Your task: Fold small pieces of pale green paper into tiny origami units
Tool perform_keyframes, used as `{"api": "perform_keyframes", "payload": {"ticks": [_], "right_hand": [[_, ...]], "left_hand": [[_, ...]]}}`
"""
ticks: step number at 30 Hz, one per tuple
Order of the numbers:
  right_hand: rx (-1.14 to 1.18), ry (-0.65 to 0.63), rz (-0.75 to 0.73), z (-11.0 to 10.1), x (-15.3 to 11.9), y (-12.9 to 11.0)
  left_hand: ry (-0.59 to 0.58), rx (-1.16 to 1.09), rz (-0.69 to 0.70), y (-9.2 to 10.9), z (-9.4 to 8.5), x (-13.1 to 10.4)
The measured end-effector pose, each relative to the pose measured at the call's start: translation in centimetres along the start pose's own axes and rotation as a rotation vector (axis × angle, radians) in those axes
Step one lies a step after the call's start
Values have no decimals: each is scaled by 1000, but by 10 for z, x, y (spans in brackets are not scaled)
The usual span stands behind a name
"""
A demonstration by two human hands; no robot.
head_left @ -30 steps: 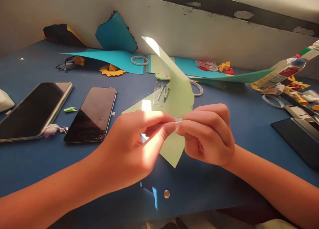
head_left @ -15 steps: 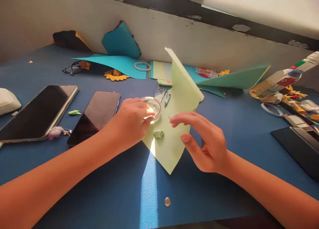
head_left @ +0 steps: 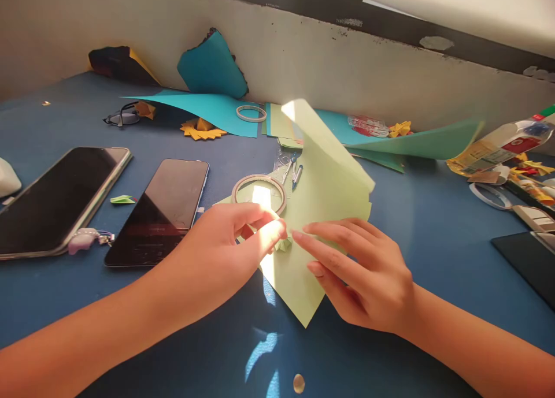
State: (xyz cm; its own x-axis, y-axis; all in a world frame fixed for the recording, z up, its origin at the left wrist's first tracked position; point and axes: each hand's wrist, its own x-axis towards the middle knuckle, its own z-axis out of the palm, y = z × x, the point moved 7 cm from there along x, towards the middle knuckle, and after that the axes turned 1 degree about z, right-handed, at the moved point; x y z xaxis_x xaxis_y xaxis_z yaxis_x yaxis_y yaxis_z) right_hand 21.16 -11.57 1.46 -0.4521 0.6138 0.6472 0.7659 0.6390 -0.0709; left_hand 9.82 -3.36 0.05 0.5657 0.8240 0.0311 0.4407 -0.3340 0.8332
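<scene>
My left hand (head_left: 238,236) is closed in a pinch, thumb against fingertips, beside a small folded green paper piece (head_left: 284,245). Whatever sits between those fingertips, if anything, is too small to make out. A roll of tape (head_left: 234,197) lies just beyond my left fingers on a pale green paper sheet (head_left: 304,297), whose far part stands folded up. To the right, my right hand (head_left: 368,271) hovers over the sheet's edge with fingers stretched and apart, its fingertips close to the left ones. A metal compass (head_left: 289,167) and a blue pen-like piece (head_left: 298,177) lie behind the tape.
Two phones (head_left: 162,207) (head_left: 65,199) lie at left, with a small green paper scrap (head_left: 122,200) between them. Blue paper (head_left: 195,112), a thin tape roll (head_left: 251,114) and an orange paper shape (head_left: 203,131) are at the back. A bottle (head_left: 498,147) lies right; a coin-like disc (head_left: 299,383) lies in front.
My left hand has let go of the tape roll and come nearer, pinching beside the folded green piece. My right hand has moved slightly closer with its fingers straighter. The view has shifted a little.
</scene>
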Motion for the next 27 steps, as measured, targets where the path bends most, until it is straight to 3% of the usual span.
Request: {"api": "perform_keyframes", "payload": {"ticks": [5, 15, 23, 27], "right_hand": [[-26, -37, -21, 1, -1, -2], [79, -41, 8, 0, -1, 1], [229, -32, 63, 1, -3, 4], [257, -30, 66, 2, -4, 4]], "left_hand": [[-101, -71, -109, -11, 8, 2], [-144, -159, -99, -12, 11, 5], [-98, -248, -34, 0, 4, 5], [-130, -343, -51, 3, 5, 5]]}}
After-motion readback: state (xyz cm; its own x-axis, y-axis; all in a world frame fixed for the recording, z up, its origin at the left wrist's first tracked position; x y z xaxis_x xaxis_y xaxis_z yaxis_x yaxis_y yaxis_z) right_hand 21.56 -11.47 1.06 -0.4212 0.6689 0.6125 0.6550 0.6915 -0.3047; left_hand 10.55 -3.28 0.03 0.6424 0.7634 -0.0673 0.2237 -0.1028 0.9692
